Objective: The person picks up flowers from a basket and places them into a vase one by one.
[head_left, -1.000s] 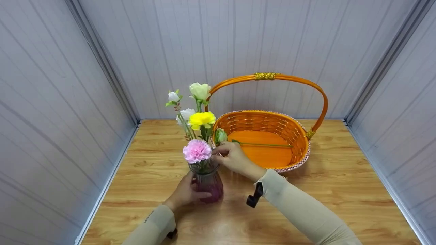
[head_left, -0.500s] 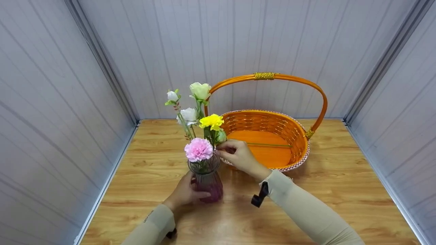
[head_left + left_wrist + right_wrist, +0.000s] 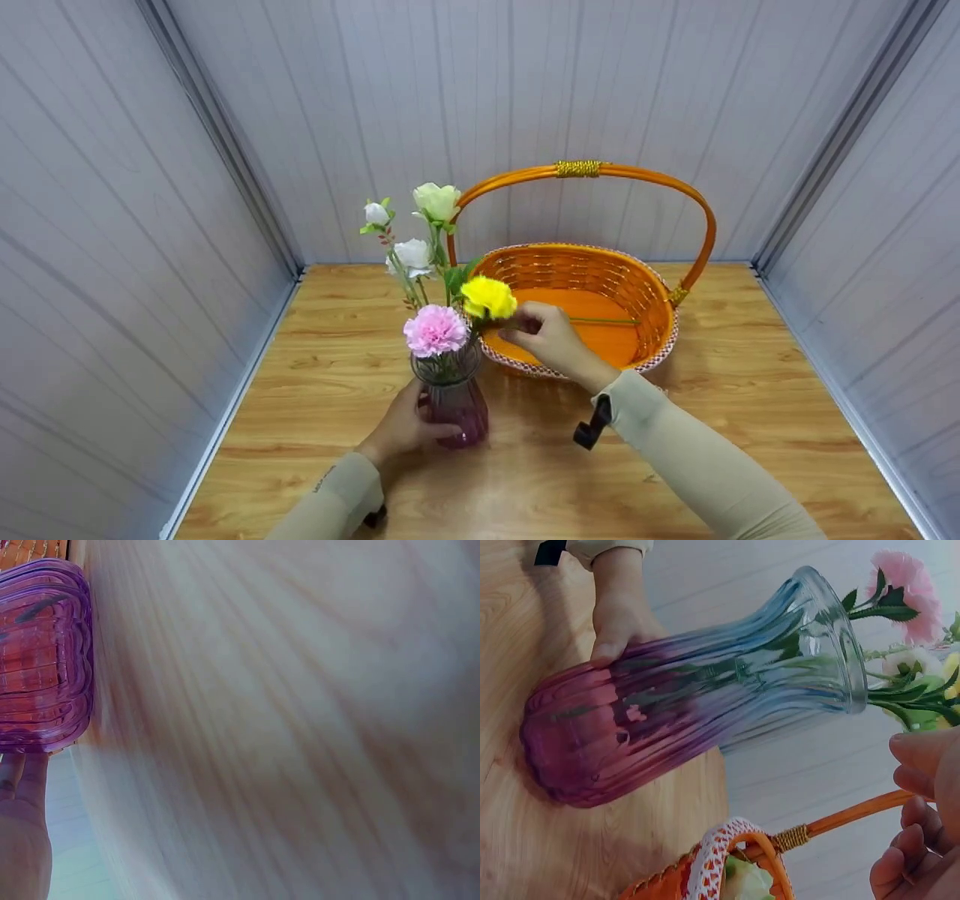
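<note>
A ribbed glass vase (image 3: pixel 456 412), purple-pink at its base and clearer toward the rim, stands upright on the table. My left hand (image 3: pixel 405 429) grips its lower body, thumb in front; the right wrist view also shows this left hand (image 3: pixel 622 611) on the glass. In the vase are a pink carnation (image 3: pixel 436 331), a yellow carnation (image 3: pixel 489 298), a pale green rose (image 3: pixel 436 201) and white flowers (image 3: pixel 412 258). My right hand (image 3: pixel 551 337), fingers curled, pinches the yellow carnation just below its bloom, which leans right over the basket's rim.
Behind and right of the vase is an orange woven basket (image 3: pixel 660 341) with a tall arched handle (image 3: pixel 705 225). Inside lies a pale green flower (image 3: pixel 746 881), its long stem (image 3: pixel 607 321) across the bottom. Panel walls (image 3: pixel 525 90) enclose the wooden table (image 3: pixel 720 420).
My right hand has moved right, and the yellow carnation has swung right and lower with it. It now hides the pale green bloom in the basket. My left hand stays on the vase.
</note>
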`<action>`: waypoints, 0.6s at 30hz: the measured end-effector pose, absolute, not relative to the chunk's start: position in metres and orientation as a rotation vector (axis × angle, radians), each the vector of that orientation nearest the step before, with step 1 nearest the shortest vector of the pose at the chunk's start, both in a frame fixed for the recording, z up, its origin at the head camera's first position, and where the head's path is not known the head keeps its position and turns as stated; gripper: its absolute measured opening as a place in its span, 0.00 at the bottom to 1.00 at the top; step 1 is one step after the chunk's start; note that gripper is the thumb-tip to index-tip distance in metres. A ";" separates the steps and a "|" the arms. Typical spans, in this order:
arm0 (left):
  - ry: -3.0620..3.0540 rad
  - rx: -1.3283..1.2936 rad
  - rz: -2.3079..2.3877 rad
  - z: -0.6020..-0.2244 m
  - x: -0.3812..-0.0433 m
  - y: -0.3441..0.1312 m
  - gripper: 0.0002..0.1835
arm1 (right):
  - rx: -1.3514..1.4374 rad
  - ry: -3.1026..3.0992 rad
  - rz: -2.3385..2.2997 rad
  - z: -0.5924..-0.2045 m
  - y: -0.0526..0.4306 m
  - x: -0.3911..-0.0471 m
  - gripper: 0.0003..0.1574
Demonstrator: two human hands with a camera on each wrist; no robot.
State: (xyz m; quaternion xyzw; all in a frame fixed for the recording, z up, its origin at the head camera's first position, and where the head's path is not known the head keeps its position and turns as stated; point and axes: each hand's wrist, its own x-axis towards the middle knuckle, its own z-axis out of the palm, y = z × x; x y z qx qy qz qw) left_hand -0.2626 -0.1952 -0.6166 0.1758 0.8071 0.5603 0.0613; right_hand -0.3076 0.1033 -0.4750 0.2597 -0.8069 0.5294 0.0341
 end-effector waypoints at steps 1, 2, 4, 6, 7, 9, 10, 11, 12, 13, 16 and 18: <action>2.442 0.532 1.692 -0.617 -0.262 -0.195 0.53 | 0.795 -2.488 1.612 -0.475 0.106 -0.308 0.10; 2.443 0.534 1.691 -0.617 -0.262 -0.195 0.53 | 0.791 -2.492 1.600 -0.475 0.108 -0.308 0.10; 2.443 0.541 1.691 -0.617 -0.262 -0.195 0.53 | 0.781 -2.502 1.587 -0.475 0.113 -0.309 0.11; 2.444 0.544 1.689 -0.617 -0.263 -0.196 0.52 | 0.760 -2.516 1.575 -0.475 0.118 -0.309 0.12; 2.445 0.544 1.687 -0.617 -0.263 -0.196 0.52 | 0.750 -2.522 1.569 -0.476 0.120 -0.309 0.12; 2.450 0.541 1.682 -0.617 -0.263 -0.196 0.52 | 0.737 -2.531 1.557 -0.476 0.126 -0.309 0.12; 2.449 0.534 1.682 -0.617 -0.263 -0.196 0.52 | 0.733 -2.534 1.547 -0.476 0.129 -0.310 0.12; 2.448 0.529 1.682 -0.617 -0.263 -0.196 0.52 | 0.731 -2.537 1.537 -0.477 0.132 -0.310 0.12; 2.449 0.524 1.681 -0.618 -0.263 -0.196 0.52 | 0.729 -2.540 1.530 -0.477 0.134 -0.310 0.12; 2.449 0.520 1.680 -0.618 -0.263 -0.196 0.52 | 0.728 -2.542 1.523 -0.477 0.137 -0.310 0.12; 2.447 0.524 1.686 -0.618 -0.263 -0.196 0.52 | 0.716 -2.546 1.513 -0.477 0.146 -0.311 0.11; 2.450 0.532 1.684 -0.617 -0.262 -0.196 0.53 | 0.705 -2.550 1.513 -0.478 0.152 -0.311 0.11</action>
